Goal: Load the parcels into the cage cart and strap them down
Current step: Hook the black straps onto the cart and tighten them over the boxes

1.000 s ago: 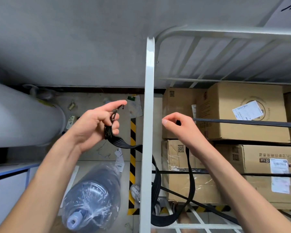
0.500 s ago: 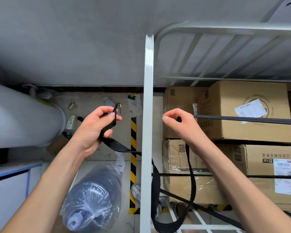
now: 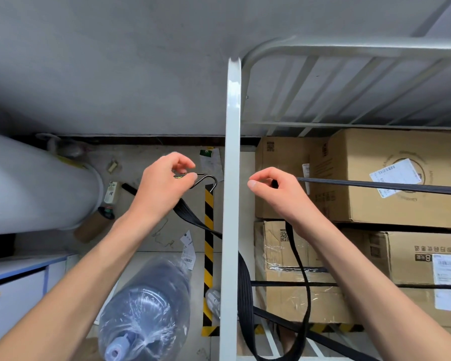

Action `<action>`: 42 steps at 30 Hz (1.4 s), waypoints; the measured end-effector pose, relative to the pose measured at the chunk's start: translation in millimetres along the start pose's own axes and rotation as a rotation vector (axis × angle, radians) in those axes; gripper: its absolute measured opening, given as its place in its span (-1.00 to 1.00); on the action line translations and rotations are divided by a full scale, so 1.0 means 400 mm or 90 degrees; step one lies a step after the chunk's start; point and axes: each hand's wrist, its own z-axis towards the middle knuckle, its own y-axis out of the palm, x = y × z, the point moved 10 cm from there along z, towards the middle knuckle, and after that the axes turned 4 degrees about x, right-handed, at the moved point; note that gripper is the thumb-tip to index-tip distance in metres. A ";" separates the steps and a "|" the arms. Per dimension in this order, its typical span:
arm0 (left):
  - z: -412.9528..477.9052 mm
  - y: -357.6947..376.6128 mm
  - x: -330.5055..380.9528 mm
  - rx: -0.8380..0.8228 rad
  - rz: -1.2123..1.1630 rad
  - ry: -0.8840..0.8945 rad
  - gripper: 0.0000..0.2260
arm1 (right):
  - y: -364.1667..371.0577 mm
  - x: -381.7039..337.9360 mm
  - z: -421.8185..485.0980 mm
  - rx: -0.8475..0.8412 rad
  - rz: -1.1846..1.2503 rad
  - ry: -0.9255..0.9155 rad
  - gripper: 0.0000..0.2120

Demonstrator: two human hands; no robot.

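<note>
With boxes (image 3: 391,178) loaded, I'm strapping: left hand (image 3: 164,188) pinches the strap hook (image 3: 206,181), right hand (image 3: 279,194) clamps the taut strap (image 3: 375,185); next, hook the cage post (image 3: 232,204).

**A parcel depot or warehouse back room**

A white metal cage cart (image 3: 233,178) holds stacked cardboard parcels (image 3: 391,178) bearing shipping labels (image 3: 395,175) and QR codes, with black straps (image 3: 380,187) drawn across them. The bare concrete floor (image 3: 151,157) carries yellow-and-black hazard tape (image 3: 208,256) and stray paper slips. A plastic-wrapped water jug (image 3: 146,306) and a large white cylinder (image 3: 34,183) stand beside it, under a plain grey wall (image 3: 115,74).
</note>
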 end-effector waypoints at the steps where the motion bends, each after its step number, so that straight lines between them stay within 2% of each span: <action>1: 0.001 -0.003 0.002 0.015 -0.012 -0.001 -0.89 | -0.002 -0.002 0.004 0.003 -0.001 0.000 -0.89; 6: -0.003 0.014 0.044 0.035 -0.019 0.025 -0.86 | -0.003 -0.007 0.017 -0.001 0.005 0.004 -0.89; 12: -0.006 0.050 0.059 -0.020 -0.186 -0.014 -0.95 | 0.005 -0.015 0.027 -0.018 0.021 0.010 -0.89; 20: -0.017 0.064 0.037 -0.070 -0.216 -0.023 -0.75 | 0.033 -0.032 0.020 -0.069 -0.005 0.001 -0.84; 26: -0.023 0.080 0.039 -0.076 -0.242 -0.023 -0.83 | -0.001 -0.040 0.032 -0.020 -0.023 0.009 -0.87; 28: -0.021 0.067 0.046 -0.048 -0.211 -0.013 -0.83 | -0.026 -0.031 0.036 0.000 -0.019 0.014 -0.85; 30: -0.025 0.020 0.078 0.024 -0.224 0.011 -0.79 | -0.050 -0.021 0.033 0.005 -0.012 0.020 -0.85; 32: -0.038 -0.020 0.143 0.069 -0.231 0.076 -0.75 | -0.079 -0.011 0.024 0.015 -0.009 0.027 -0.86; 34: -0.048 0.009 0.228 0.012 -0.082 0.170 -0.70 | -0.111 0.007 0.016 0.032 -0.004 0.030 -0.86; 37: -0.063 0.169 0.287 -0.185 0.329 0.248 -0.63 | -0.150 0.019 -0.004 0.041 -0.001 0.026 -0.87; 39: -0.070 0.239 0.306 -0.237 0.555 0.332 -0.63 | -0.165 0.018 -0.018 0.038 0.005 0.017 -0.87; 41: -0.067 0.277 0.327 -0.246 0.688 0.401 -0.71 | -0.182 0.010 -0.031 0.039 0.004 0.002 -0.87; 42: -0.060 0.281 0.341 -0.242 0.686 0.406 -0.76 | -0.190 0.008 -0.037 0.035 0.001 -0.004 -0.88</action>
